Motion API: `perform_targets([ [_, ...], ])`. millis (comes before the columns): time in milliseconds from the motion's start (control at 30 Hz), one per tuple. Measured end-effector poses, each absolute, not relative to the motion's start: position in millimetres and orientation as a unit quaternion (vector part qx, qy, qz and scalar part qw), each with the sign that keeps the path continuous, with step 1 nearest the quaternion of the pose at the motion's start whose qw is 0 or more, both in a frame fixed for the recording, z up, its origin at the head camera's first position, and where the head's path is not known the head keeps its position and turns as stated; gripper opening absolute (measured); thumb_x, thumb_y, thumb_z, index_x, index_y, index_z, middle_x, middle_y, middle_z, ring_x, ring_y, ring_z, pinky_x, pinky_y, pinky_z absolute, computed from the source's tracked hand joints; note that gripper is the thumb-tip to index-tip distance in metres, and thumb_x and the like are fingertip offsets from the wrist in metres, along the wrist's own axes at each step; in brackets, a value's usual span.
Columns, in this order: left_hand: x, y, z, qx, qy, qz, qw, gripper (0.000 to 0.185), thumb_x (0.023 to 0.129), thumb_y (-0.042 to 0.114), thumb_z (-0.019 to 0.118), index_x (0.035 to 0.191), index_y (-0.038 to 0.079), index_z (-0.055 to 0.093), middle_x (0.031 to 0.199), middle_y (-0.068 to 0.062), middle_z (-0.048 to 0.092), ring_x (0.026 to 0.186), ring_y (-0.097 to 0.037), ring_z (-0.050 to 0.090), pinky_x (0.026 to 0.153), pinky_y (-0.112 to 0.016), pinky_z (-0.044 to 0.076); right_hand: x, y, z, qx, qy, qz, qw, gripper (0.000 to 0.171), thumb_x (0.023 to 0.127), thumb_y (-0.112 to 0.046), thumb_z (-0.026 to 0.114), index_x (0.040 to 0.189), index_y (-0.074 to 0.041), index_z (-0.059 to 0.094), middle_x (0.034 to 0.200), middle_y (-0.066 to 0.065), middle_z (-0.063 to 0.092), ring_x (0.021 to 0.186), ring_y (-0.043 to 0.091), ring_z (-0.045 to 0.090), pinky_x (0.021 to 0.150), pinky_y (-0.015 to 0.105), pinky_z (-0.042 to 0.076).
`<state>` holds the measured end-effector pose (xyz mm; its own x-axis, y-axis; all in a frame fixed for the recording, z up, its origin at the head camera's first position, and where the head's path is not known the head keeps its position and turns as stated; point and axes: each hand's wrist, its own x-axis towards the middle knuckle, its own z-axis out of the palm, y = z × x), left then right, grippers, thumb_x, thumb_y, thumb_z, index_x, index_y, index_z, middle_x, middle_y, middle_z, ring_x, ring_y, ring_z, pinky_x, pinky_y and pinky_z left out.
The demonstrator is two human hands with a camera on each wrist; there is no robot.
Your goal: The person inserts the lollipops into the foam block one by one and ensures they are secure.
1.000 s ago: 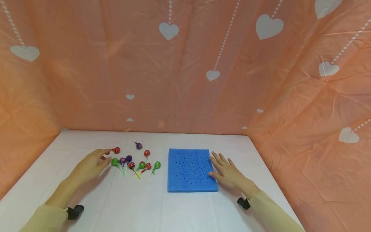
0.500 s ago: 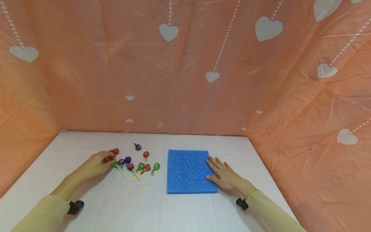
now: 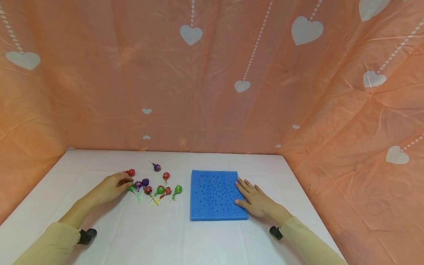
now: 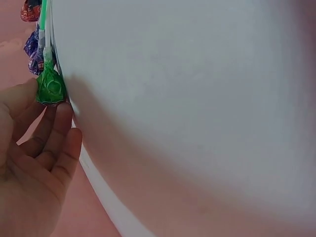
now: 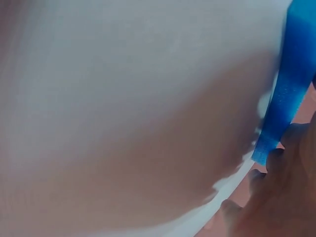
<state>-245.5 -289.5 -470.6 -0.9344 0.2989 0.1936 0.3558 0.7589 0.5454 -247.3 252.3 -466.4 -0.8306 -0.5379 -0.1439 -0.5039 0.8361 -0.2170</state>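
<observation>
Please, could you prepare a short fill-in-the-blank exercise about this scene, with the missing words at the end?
1. The left hand pinches a lollipop whose wrapper is ____.
2. The right hand touches a foam block coloured ____.
3. The largest white shapes on the orange backdrop are ____.

Missing words: green; blue; hearts.

in the head view the left hand (image 3: 110, 188) hides part of the green lollipop (image 4: 50, 88). the left wrist view's top edge cuts through the red lollipop (image 4: 30, 12), and the counter (image 4: 187, 98) there is blurred. the right wrist view crops the blue block (image 5: 291, 84) and the right hand (image 5: 284, 192). dark specks (image 3: 216, 193) on the block are too small to tell as holes or dots. sleeves (image 3: 46, 243) run off the head view's lower edge.
</observation>
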Motion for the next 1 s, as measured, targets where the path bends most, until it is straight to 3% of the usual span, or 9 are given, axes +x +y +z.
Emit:
perform_targets([
  [200,-246,-290,-472,-0.173,-0.937,-0.3,0.052,0.017,0.099,0.004,0.067,0.112,-0.007,0.07,0.101,-0.015,0.07,0.097,-0.036,0.066,0.086,-0.056,0.055,-248,252,-466,-0.272,0.954,-0.075,0.098,0.08,0.108,-0.056,0.042,0.166,-0.007,0.017,0.174,0.013,0.009,0.159,0.039,0.011,0.125,0.063,0.015],
  [433,-242,-288,-472,-0.164,-0.936,-0.307,0.052,0.018,0.102,0.005,0.065,0.114,-0.007,0.069,0.105,-0.018,0.068,0.092,-0.029,0.064,0.08,-0.048,0.055,-247,252,-469,-0.269,0.955,-0.079,0.099,0.08,0.108,-0.056,0.041,0.166,-0.007,0.017,0.174,0.013,0.009,0.159,0.038,0.01,0.125,0.062,0.014],
  [733,-234,-286,-468,-0.13,-0.929,-0.341,0.059,0.025,0.104,0.007,0.061,0.124,-0.007,0.066,0.115,-0.025,0.065,0.098,-0.037,0.065,0.082,-0.052,0.057,-248,253,-472,-0.271,0.954,-0.081,0.095,0.079,0.108,-0.056,0.04,0.166,-0.007,0.018,0.174,0.012,0.009,0.159,0.037,0.01,0.126,0.061,0.014],
  [900,-230,-279,-461,-0.138,-0.922,-0.35,0.09,0.026,0.104,0.008,0.062,0.125,-0.008,0.065,0.116,-0.024,0.065,0.1,-0.038,0.067,0.083,-0.052,0.058,-248,253,-471,-0.27,0.954,-0.082,0.098,0.08,0.108,-0.058,0.039,0.166,-0.007,0.017,0.174,0.012,0.009,0.159,0.037,0.01,0.126,0.061,0.014],
  [1000,-230,-273,-456,-0.149,-0.919,-0.346,0.12,0.025,0.104,0.006,0.062,0.125,-0.007,0.066,0.115,-0.021,0.066,0.098,-0.033,0.067,0.083,-0.042,0.059,-248,253,-471,-0.271,0.954,-0.082,0.096,0.08,0.108,-0.057,0.039,0.166,-0.007,0.018,0.174,0.013,0.01,0.159,0.036,0.011,0.126,0.061,0.015],
])
